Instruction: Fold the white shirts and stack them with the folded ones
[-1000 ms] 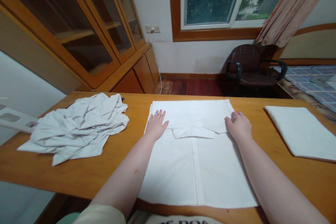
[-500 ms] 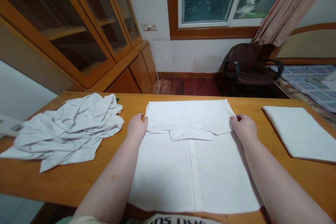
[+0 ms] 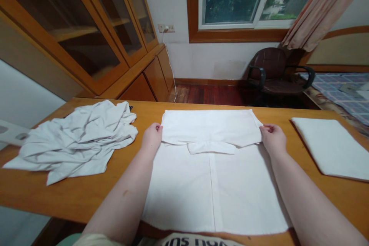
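A white shirt [image 3: 184, 184] lies flat on the table in front of me, its far part folded over toward me. The collar [image 3: 211, 148] rests near the middle, and a front placket runs down from it. My left hand [image 3: 152, 136] pinches the left edge of the folded part. On the opposite edge, my right hand [image 3: 273, 138] pinches the cloth between thumb and fingers. Both hands are closed, with the folded layer stretched between them.
A crumpled white cloth heap [image 3: 83, 138] lies on the left of the wooden table [image 3: 121, 192]. To the right is a neatly folded white cloth [image 3: 331, 146]. Beyond the table stand a glass-doored cabinet [image 3: 123, 61] and a dark armchair [image 3: 271, 69].
My right hand has shifted slightly outward to the right along with the shirt's edge. My left hand keeps its hold, and the view has moved a little.
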Tool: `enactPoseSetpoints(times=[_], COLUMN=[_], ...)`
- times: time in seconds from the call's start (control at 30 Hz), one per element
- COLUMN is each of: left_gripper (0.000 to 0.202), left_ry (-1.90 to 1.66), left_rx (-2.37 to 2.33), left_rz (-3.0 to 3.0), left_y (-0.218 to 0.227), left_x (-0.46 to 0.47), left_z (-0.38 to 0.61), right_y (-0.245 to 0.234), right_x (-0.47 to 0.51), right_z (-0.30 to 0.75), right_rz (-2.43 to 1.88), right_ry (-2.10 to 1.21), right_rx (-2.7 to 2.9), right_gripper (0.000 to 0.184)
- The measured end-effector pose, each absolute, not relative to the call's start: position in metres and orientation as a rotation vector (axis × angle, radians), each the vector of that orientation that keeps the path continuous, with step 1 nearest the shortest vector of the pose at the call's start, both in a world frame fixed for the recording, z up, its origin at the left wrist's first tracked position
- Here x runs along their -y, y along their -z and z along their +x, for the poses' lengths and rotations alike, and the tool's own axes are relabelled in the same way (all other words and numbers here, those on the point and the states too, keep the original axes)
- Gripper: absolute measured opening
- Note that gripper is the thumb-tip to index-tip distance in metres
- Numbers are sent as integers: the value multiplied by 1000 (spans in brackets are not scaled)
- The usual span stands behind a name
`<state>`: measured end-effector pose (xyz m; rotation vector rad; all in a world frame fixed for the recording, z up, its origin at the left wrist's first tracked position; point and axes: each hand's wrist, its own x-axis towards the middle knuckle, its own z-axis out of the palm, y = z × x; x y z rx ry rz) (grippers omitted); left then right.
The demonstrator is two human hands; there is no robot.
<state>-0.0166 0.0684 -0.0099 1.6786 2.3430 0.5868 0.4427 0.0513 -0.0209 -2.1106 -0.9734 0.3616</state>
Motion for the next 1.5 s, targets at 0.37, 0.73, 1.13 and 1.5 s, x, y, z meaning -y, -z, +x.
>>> enactPoseSetpoints(times=[0.37, 0.73, 1.13, 1.5], left_gripper=[26, 20, 31, 55], left_ry=[-409, -358, -316, -170], left_rx=[-2327, -2396, -2410, -2140], left_rz=[1654, 1614, 1839, 2236], left_y=[8, 15, 16, 14], left_x=[-71, -75, -72, -63], left_z=[-18, -21, -20, 4], right_y=[18, 10, 15, 28], right_x=[-54, -55, -52, -45], right_z=[447, 442, 441, 424], right_rz=[-2309, -2576, -2502, -1881], right_ry=[-358, -268, -136, 103], right_rx=[1235, 1468, 1470, 1979], right_gripper=[35, 43, 37, 53])
